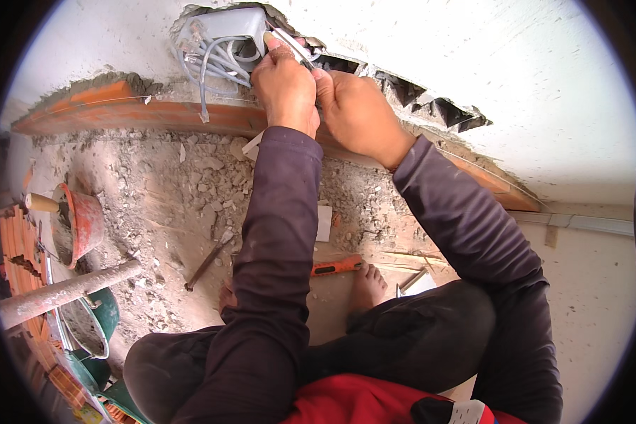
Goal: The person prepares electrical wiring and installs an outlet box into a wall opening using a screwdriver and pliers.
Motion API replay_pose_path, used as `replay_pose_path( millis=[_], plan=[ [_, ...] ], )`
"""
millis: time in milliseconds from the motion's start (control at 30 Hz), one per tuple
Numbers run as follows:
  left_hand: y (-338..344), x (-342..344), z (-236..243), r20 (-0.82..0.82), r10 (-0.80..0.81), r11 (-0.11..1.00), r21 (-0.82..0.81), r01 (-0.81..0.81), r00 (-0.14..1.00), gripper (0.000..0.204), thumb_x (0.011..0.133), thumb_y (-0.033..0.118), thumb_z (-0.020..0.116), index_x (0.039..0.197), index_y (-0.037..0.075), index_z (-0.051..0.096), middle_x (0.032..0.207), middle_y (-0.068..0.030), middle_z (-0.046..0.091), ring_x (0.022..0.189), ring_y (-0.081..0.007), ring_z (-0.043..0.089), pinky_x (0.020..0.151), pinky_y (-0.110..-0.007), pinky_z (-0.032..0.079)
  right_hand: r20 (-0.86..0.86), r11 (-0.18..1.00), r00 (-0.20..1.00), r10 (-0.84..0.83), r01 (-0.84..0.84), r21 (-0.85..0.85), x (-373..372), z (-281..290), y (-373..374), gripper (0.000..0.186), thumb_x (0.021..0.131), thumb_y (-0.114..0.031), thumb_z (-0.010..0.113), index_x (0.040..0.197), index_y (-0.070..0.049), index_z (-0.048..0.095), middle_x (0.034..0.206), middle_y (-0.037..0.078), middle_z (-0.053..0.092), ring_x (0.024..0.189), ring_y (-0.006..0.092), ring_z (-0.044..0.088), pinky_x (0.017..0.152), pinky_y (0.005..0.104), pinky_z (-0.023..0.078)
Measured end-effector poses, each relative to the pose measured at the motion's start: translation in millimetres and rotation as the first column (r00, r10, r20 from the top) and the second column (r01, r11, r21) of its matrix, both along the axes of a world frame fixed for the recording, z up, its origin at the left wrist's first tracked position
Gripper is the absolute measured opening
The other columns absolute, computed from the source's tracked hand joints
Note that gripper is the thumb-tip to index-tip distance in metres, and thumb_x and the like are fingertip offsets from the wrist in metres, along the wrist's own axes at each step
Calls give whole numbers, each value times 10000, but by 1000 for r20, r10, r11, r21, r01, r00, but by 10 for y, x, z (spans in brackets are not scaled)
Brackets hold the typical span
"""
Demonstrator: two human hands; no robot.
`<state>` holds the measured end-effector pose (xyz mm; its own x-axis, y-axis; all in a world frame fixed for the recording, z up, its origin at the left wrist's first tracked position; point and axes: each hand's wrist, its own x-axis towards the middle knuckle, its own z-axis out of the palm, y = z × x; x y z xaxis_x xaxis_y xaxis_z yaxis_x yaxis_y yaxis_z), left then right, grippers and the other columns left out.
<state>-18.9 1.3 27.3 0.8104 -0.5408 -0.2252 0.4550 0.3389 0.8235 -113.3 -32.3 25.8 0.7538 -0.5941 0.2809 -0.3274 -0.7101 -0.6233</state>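
My left hand (pixel 286 88) is closed around a narrow white strip (pixel 291 44) beside a broken opening in the wall. The thumb and fingers of my right hand (pixel 364 116) pinch at the strip's lower end, where a dark edge shows; the fingertips are partly hidden. Just left of the strip sits a light grey box (pixel 237 25), set in the hole. Several loops of grey cable (pixel 215 63) hang out of it, and one end with a clear plug dangles over the orange brick ledge (pixel 212 116).
Rubble (pixel 208 169) covers the floor below the ledge. An orange-handled tool (pixel 336 266) lies near my foot, and a rusty metal rod (pixel 208 261) lies left of it. An orange bucket (pixel 86 225), a wooden pole (pixel 71 291) and a green bucket (pixel 106 314) stand at the left.
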Motion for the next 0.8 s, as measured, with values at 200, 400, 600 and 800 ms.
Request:
replay_pose_path(
  millis=[200, 400, 600, 800],
  plan=[
    [16, 124, -81, 10, -63, 998, -26, 63, 998, 405, 1079, 284, 443, 1133, -66, 638, 987, -85, 647, 817, -158, 573, 722, -286, 488, -54, 996, 997, -49, 45, -75, 57, -61, 40, 473, 1046, -311, 410, 789, 12, 640, 705, 269, 633, 679, 481, 611, 659, 548, 504],
    [12, 127, -94, -30, -67, 997, -36, 66, 997, 467, 1087, 345, 420, 1052, -70, 630, 985, -86, 640, 861, -155, 584, 793, -295, 483, -38, 993, 994, 102, -100, 57, -47, 23, -184, 502, 1052, -314, 399, 769, 27, 635, 715, 279, 621, 718, 489, 599, 695, 542, 491],
    [13, 132, -116, 2, -95, 995, -41, 95, 995, 458, 1091, 343, 404, 1090, -64, 615, 997, -87, 636, 863, -158, 584, 796, -296, 482, -7, 991, 995, 95, -93, 95, -13, 7, -140, 505, 1051, -313, 400, 767, 30, 637, 711, 276, 625, 726, 486, 607, 698, 539, 499],
    [32, 130, -130, 4, -101, 991, -87, 101, 995, 446, 1090, 335, 412, 1102, -63, 612, 975, -82, 628, 850, -148, 572, 767, -285, 482, -102, 997, 993, -54, 48, -55, 15, 31, 65, 502, 1044, -338, 406, 793, 19, 652, 701, 266, 649, 696, 473, 646, 685, 532, 539]
  ],
)
